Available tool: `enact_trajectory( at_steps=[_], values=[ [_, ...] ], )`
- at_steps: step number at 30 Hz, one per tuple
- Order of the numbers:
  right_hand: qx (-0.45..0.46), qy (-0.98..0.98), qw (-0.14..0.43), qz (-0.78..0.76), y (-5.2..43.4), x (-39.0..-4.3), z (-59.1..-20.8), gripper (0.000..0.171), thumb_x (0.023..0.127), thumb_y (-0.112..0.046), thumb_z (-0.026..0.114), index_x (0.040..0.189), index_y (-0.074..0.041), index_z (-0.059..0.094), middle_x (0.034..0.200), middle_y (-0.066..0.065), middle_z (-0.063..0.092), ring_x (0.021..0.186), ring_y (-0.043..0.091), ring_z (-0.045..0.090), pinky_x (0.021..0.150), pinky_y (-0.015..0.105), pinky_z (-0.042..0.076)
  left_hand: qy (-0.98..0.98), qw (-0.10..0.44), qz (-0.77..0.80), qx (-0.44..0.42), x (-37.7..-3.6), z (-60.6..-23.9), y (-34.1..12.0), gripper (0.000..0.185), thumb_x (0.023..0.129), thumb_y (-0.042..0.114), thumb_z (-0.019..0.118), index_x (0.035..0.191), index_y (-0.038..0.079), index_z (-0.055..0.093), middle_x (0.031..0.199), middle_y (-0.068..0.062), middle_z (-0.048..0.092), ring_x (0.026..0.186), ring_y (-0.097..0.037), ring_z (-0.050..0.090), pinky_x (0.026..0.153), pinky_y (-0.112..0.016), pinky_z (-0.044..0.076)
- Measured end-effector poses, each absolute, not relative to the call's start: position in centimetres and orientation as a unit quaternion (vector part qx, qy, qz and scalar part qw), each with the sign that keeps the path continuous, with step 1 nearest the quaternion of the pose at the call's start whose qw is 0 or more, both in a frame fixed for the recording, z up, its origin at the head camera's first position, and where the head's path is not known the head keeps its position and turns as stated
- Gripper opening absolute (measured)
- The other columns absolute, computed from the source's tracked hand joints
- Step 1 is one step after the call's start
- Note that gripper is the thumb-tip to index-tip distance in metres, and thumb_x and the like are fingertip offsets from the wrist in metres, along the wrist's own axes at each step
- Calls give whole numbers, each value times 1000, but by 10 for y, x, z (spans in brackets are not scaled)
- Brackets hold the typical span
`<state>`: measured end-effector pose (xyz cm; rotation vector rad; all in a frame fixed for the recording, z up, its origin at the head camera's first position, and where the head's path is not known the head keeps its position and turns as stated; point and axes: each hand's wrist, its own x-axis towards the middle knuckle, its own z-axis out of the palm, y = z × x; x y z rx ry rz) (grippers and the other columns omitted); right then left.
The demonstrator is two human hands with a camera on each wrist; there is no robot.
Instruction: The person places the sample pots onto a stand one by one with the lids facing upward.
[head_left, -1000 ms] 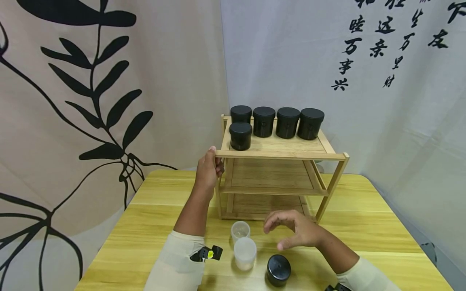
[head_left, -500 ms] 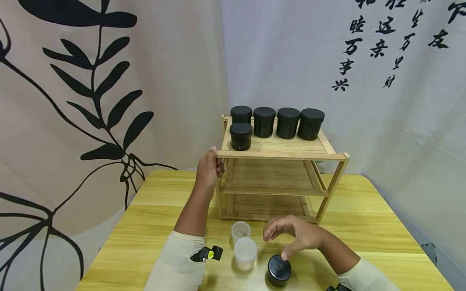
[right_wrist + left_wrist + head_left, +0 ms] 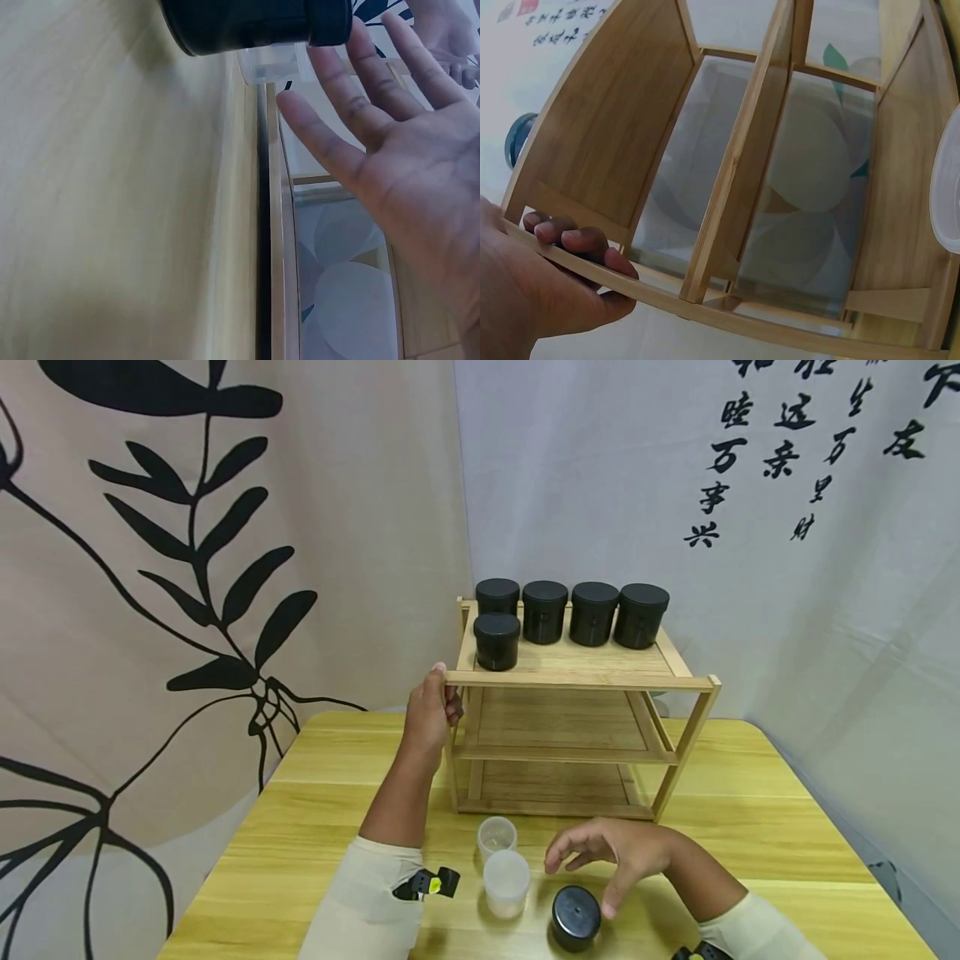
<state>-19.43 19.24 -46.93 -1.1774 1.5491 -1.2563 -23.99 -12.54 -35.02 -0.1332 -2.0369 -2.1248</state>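
My left hand [image 3: 429,714] grips the front left post of a three-tier wooden rack [image 3: 577,679], near its top corner. In the left wrist view its fingers curl round the wooden side frame [image 3: 660,296]. Beside the rack's foot, my right hand [image 3: 618,853] hovers with fingers apart and nothing held. Its thumb is close to the right side of a lidded black jar [image 3: 576,914] standing on the table. The right wrist view has that jar [image 3: 255,22] just beyond the spread fingers; I cannot tell whether any touches it. Two translucent cups [image 3: 506,878] stand left of the jar.
Several black lidded jars [image 3: 593,614] stand on the rack's top shelf, mostly in a back row, with one jar [image 3: 497,642] in front at the left. Bare wood shows on the lower shelves [image 3: 562,727]. Printed cloth [image 3: 570,468] hangs behind the yellow wooden table [image 3: 300,860].
My right hand has come down and nearer to me, its thumb passing over the black jar's lid to the right side. The left hand stays on the rack.
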Motion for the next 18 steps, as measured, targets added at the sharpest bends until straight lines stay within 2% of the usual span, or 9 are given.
enact_trajectory(
  at_steps=[7, 13, 18],
  values=[
    [-447, 605, 455, -476, 192, -196, -473, 84, 83, -12, 95, 154, -1, 52, 154, 39, 50, 151, 31, 54, 129, 39, 39, -691, 95, -715, -46, -239, -350, -125, 47, 114, 48, 33, 82, 15, 44, 72, 1, 39, 67, -17, 35, 68, -34, 34],
    [-437, 606, 471, -468, 192, -198, -478, 84, 80, 0, 93, 153, 0, 51, 155, 37, 51, 152, 29, 53, 130, 35, 37, -690, 95, -716, -46, -239, -350, -125, 48, 114, 48, 33, 82, 15, 44, 71, 1, 39, 67, -18, 35, 67, -34, 34],
    [-432, 605, 480, -465, 192, -196, -480, 83, 77, 12, 87, 151, 3, 50, 155, 39, 50, 152, 32, 53, 129, 35, 38, -690, 96, -715, -48, -239, -350, -125, 48, 114, 48, 32, 82, 14, 44, 71, 1, 39, 67, -19, 35, 68, -35, 33]
  ],
)
